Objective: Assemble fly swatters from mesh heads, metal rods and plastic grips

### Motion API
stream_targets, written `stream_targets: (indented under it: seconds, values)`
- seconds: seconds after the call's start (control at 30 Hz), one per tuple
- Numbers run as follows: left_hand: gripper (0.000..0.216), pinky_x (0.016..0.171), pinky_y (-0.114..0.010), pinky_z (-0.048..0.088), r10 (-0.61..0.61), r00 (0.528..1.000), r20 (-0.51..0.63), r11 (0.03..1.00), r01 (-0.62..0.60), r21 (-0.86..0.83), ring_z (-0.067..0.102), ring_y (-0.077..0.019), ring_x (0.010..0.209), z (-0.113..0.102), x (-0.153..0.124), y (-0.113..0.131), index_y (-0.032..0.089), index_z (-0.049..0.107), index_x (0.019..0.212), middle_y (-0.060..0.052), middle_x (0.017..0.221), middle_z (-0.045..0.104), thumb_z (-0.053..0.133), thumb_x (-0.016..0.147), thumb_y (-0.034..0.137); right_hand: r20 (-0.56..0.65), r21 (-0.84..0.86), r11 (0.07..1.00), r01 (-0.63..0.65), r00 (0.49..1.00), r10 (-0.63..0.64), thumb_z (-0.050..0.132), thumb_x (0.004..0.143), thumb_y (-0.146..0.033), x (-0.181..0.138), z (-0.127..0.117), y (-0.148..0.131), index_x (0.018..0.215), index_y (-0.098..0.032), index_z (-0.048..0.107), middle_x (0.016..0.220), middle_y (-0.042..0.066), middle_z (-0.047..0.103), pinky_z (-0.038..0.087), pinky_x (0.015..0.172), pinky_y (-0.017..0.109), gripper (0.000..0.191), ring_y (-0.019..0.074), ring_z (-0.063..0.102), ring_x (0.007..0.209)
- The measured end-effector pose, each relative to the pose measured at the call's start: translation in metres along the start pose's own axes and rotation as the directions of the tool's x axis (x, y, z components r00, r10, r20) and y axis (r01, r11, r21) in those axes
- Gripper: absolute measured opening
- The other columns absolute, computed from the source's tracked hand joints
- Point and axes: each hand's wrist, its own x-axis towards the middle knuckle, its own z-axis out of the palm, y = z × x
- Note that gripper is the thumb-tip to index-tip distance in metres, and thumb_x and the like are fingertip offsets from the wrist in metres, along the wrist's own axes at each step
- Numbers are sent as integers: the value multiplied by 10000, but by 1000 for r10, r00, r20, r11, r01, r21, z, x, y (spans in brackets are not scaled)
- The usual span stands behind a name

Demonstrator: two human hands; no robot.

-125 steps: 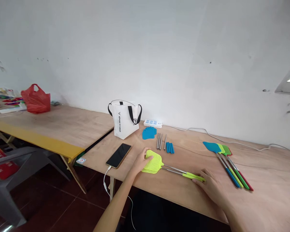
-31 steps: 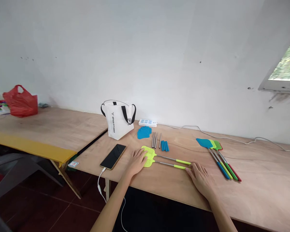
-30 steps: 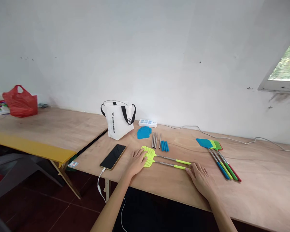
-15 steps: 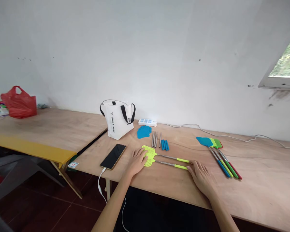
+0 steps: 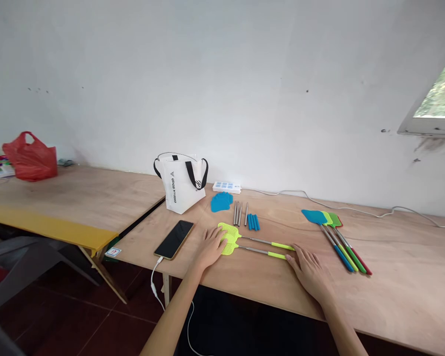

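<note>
The left forearm and right forearm reach forward, well apart; the left hand lies palm down, flattened; the right hand is palm down, gently curved.

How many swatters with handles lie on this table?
6: two yellow swatters at the front; at right, overlapping: blue one, yellow one, green one and partly hidden red one.

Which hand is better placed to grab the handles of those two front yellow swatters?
Probably the right hand: it lies at the ends of the yellow handles, while the left hand lies over part of the mesh heads.
</note>
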Motion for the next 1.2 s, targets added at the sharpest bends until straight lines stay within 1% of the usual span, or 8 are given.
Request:
stream_targets:
  seconds: [0.33,0.47,0.67,0.87,1.03,1.2]
  values:
    - [414,1224,-566,218,20,1000,-12,1000,-20,-9,361,-286,1473,0,0,1,272,523,1413,-78,1561,456,332,1059,374,23,-34,999,-9,1000,10,293,1006,-577,1,-3,-1,1363,-242,502,1411,88,605,396,1098,500,532,294,557,1297]
    - [413,1223,-572,215,19,1000,-14,1000,-19,-7,361,-283,1474,2,0,-1,276,519,1416,-80,1554,463,336,1059,373,23,-36,999,-20,1000,21,310,1001,-564,0,-1,-1,1373,-249,503,1409,87,604,386,1109,497,524,288,547,1306]
    - [425,1219,-588,221,-1,1000,3,1000,1,-1,356,-291,1478,0,0,1,271,509,1429,-80,1569,445,335,1058,382,22,-23,999,-26,999,26,281,1005,-579,0,-1,-1,1380,-262,495,1423,77,594,357,1134,500,535,288,533,1325]
    - [427,1221,-604,206,-12,1000,14,1000,12,1,336,-290,1491,-2,0,2,274,501,1440,-77,1581,431,332,1060,371,27,-14,1000,-24,999,25,273,1003,-601,1,-1,0,1375,-244,491,1412,84,603,360,1133,497,559,289,534,1323]
    - [421,1230,-588,209,-14,1000,10,1000,14,7,338,-279,1493,-1,0,1,287,499,1441,-66,1578,436,342,1059,370,22,-37,999,-28,999,29,277,1004,-584,0,-1,-1,1371,-259,500,1414,79,601,374,1123,497,539,288,540,1317]
    - [425,1227,-599,207,-5,1000,6,1000,5,9,343,-286,1488,0,0,2,272,504,1436,-73,1574,441,333,1060,372,24,-39,999,-26,999,27,292,1002,-568,0,-1,-1,1381,-258,491,1412,82,602,373,1124,498,528,283,540,1320]
